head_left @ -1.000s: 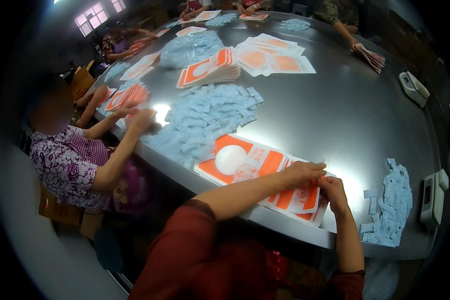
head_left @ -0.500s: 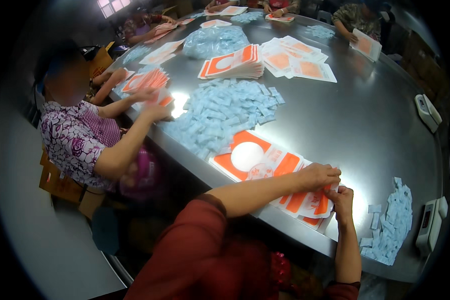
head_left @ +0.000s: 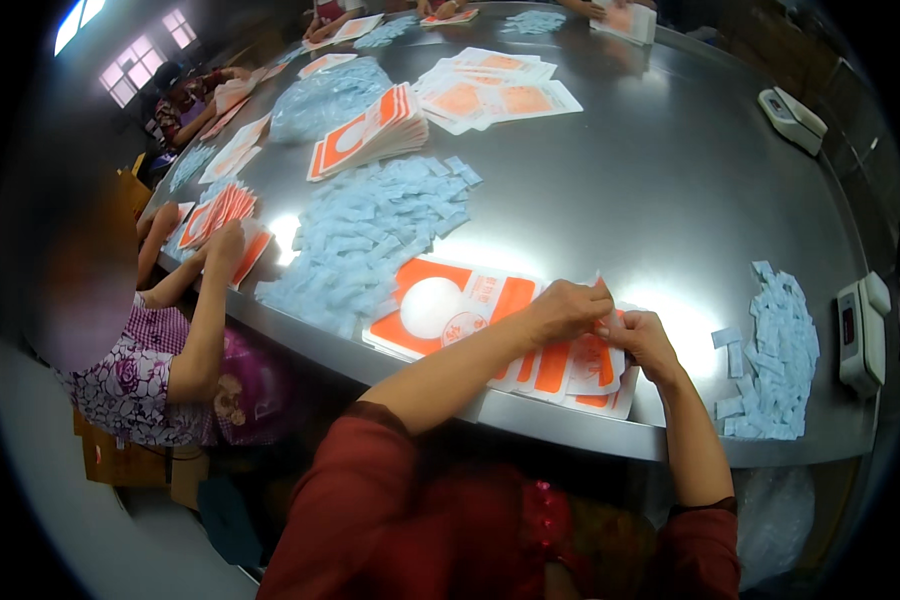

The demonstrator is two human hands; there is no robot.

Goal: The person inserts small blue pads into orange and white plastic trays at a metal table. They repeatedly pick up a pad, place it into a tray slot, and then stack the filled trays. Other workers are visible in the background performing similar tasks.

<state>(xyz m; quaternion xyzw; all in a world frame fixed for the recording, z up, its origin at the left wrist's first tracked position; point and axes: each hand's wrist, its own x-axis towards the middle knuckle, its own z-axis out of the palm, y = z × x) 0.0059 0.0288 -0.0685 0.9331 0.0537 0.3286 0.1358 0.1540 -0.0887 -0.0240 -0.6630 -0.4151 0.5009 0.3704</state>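
Observation:
A row of overlapping flat orange-and-white printed bags lies along the near edge of the metal table. Over its right end, my left hand has its fingers closed on the edge of the top bag. My right hand pinches the same edge from the right, thumb and fingers together, close to the left fingertips. Whether anything small sits between the fingertips is hidden. A large heap of small pale-blue sachets touches the bags' far left corner. More pale-blue sachets lie to the right of my right hand.
Two white scales stand along the right rim. Beyond the heap are a fanned bag stack, loose bags and a clear plastic sack of sachets. A co-worker in a patterned shirt handles bags at left; others work farther off.
The whole view has swung, so the table things sit farther left and the right-hand scale higher. Both my hands stay at the bag's edge, and the co-worker's hands at left have shifted.

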